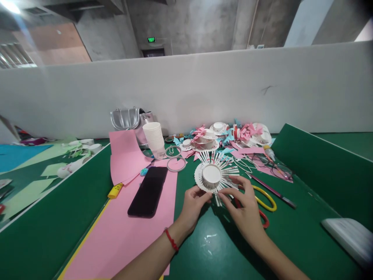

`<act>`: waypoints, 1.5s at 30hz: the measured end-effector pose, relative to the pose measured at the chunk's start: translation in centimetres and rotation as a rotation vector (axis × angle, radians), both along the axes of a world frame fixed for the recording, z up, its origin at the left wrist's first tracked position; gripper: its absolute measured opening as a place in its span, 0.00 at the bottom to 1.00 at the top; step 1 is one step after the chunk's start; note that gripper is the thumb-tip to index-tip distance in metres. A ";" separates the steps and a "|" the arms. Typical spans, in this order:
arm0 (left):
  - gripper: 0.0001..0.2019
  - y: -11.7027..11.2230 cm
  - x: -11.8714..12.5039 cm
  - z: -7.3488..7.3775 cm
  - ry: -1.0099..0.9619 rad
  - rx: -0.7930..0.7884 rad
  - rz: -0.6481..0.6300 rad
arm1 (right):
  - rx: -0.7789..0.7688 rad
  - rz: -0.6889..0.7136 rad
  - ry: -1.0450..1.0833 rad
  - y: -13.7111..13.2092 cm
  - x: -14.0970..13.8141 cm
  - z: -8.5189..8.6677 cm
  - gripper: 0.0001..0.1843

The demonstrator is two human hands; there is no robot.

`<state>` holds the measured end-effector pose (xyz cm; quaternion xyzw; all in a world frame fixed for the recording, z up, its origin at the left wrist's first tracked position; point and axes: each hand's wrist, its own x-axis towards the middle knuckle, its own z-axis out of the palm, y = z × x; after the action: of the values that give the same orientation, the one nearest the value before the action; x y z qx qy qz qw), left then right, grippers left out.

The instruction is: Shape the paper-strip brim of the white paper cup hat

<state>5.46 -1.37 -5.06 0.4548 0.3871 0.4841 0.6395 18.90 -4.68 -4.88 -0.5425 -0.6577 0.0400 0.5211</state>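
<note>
A paper cup [211, 175], its side cut into thin strips that fan out flat around the round white base, is held just above the green table. Along its left half the strips are curled into a scalloped edge; the rest stick out straight. My left hand [194, 204] pinches the lower left edge between thumb and fingers. On the lower right, my right hand [243, 206] has its thumb and fingertips closed on one of the strips. Scissors with yellow and red handles [269, 200] lie partly hidden behind my right hand.
Left are a black phone [148, 191], pink paper [101, 237], stacked paper cups [154, 137] and tape rings [176, 163]. Finished cup flowers [205, 142] and paper scraps pile up at the back. A purple pen [274, 190] and glasses [281, 170] lie right. Green dividers [323, 167] flank the table.
</note>
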 end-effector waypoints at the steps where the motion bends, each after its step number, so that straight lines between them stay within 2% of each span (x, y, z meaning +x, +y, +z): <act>1: 0.06 0.0 0.0 0.0 -0.002 0.002 -0.022 | -0.003 0.008 0.006 -0.1 -0.1 0.1 0.04; 5: 0.04 0.1 -0.1 0.2 -0.050 -0.017 -0.088 | -0.018 0.022 0.024 -0.2 -0.2 0.3 0.04; 13: 0.05 0.0 0.1 0.6 -0.111 -0.116 -0.064 | -0.033 0.039 -0.004 -0.2 -0.2 0.2 0.04; 19: 0.06 0.1 0.0 -0.1 -0.015 -0.077 -0.039 | -0.038 0.010 -0.008 -0.2 -0.2 0.3 0.04; 27: 0.06 -0.2 0.2 0.5 0.088 -0.054 0.024 | -0.064 0.011 0.019 -0.1 -0.3 0.2 0.04; 31: 0.06 -0.1 0.1 0.3 0.099 -0.051 0.011 | -0.071 0.023 0.037 -0.2 -0.4 0.1 0.04; 38: 0.09 0.0 -0.2 -0.1 -0.011 -0.042 -0.068 | -0.075 0.023 0.047 -0.2 -0.2 0.2 0.04; 45: 0.10 0.0 0.2 0.2 -0.145 -0.141 -0.027 | -0.067 0.028 0.037 -0.1 -0.1 0.3 0.04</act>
<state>5.62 -1.36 -4.82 0.3774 0.3667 0.4788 0.7028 18.81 -4.78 -4.62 -0.5495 -0.6537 0.0795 0.5142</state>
